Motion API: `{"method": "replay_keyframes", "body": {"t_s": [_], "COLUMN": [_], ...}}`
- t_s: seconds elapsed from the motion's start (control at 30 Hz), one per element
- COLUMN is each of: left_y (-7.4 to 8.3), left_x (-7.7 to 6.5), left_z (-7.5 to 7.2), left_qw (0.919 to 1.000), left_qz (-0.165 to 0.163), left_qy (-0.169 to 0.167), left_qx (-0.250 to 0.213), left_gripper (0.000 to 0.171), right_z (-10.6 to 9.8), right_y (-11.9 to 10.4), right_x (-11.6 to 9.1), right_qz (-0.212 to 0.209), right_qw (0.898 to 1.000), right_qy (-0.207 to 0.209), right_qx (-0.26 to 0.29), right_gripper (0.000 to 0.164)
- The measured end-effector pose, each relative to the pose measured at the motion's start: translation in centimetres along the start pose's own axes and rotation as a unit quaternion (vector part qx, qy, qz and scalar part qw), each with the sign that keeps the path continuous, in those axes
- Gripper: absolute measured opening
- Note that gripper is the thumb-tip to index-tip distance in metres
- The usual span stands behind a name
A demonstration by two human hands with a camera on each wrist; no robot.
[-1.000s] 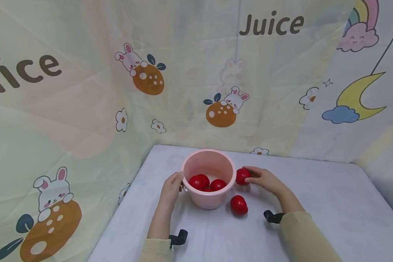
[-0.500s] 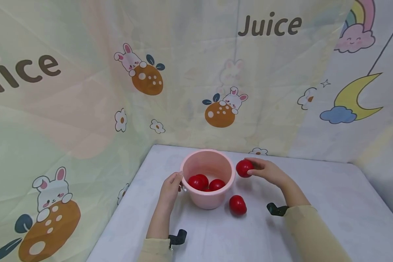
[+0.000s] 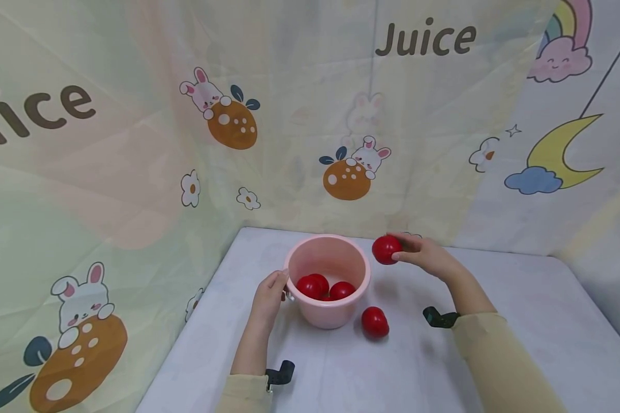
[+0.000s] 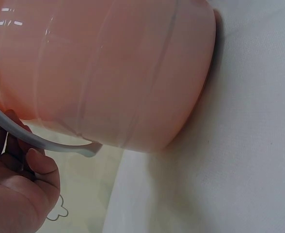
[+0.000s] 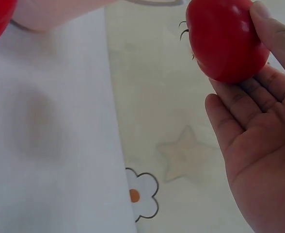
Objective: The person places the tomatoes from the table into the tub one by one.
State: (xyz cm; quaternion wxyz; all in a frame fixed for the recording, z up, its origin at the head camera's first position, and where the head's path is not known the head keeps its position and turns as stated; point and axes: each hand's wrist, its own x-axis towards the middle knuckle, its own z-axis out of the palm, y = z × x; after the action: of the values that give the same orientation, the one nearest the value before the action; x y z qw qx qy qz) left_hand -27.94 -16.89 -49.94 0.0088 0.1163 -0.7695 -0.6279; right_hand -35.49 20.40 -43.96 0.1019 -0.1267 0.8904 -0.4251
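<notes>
A pink bucket (image 3: 328, 315) stands upright with several red tomatoes (image 3: 343, 290) inside. At its left side my left hand (image 3: 267, 297) grips the rim. In the left wrist view, the curled fingers lie by the bucket's pale handle (image 4: 50, 144), and the fingertips are partly hidden. To the right of the bucket, my right hand (image 3: 431, 256) holds a tomato (image 3: 387, 250) in the air between thumb and fingers. Small green stem tips show on this tomato (image 5: 227, 41) in the right wrist view. Another tomato (image 3: 375, 322) lies on the table, front right of the bucket.
The white-covered table (image 3: 527, 321) reaches back to a patterned cloth wall (image 3: 289, 143). A second cloth wall (image 3: 134, 229) runs along the left side. Black wrist mounts (image 3: 281, 373) stick out at both sleeves.
My right hand has raised its tomato off the table, up beside the bucket's right rim. The left hand, the bucket and the other tomatoes have stayed put.
</notes>
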Motion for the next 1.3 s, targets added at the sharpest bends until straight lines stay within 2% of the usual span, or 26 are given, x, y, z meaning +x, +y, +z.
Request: {"method": "replay_keyframes", "body": {"t_s": [0.23,0.5,0.73,0.9,1.07,1.3], "left_y": [0.1,0.1,0.1,0.0,-0.1,-0.1], "left_x": [0.0,-0.2,-0.1,-0.1,-0.1,0.0], "left_z": [0.0,0.0,0.0,0.1,0.2,0.1], "left_qw": [1.0000,0.9999,0.9999,0.9999,0.9999,0.9998], "left_qz": [0.005,0.007,0.004,0.005,0.000,0.001], "left_qy": [-0.002,-0.004,-0.002,-0.001,-0.002,0.004], "left_qx": [-0.003,-0.007,-0.009,-0.013,-0.014,-0.017], "left_gripper": [0.051,0.054,0.052,0.051,0.053,0.050], "right_z": [-0.5,-0.2,0.3,0.8,1.4,3.2], "right_y": [-1.8,-4.6,-7.7,-9.6,-11.0,-12.1], "right_x": [0.4,1.2,2.5,3.2,3.9,5.3], "right_qz": [-0.035,-0.048,-0.075,-0.074,-0.060,-0.075], "right_qw": [0.999,0.999,0.996,0.995,0.994,0.989], "right_qy": [-0.007,-0.011,-0.052,-0.067,-0.088,-0.123], "right_qx": [0.028,0.016,0.019,-0.010,-0.032,-0.045], "right_gripper": [0.072,0.070,0.067,0.063,0.060,0.055]}}
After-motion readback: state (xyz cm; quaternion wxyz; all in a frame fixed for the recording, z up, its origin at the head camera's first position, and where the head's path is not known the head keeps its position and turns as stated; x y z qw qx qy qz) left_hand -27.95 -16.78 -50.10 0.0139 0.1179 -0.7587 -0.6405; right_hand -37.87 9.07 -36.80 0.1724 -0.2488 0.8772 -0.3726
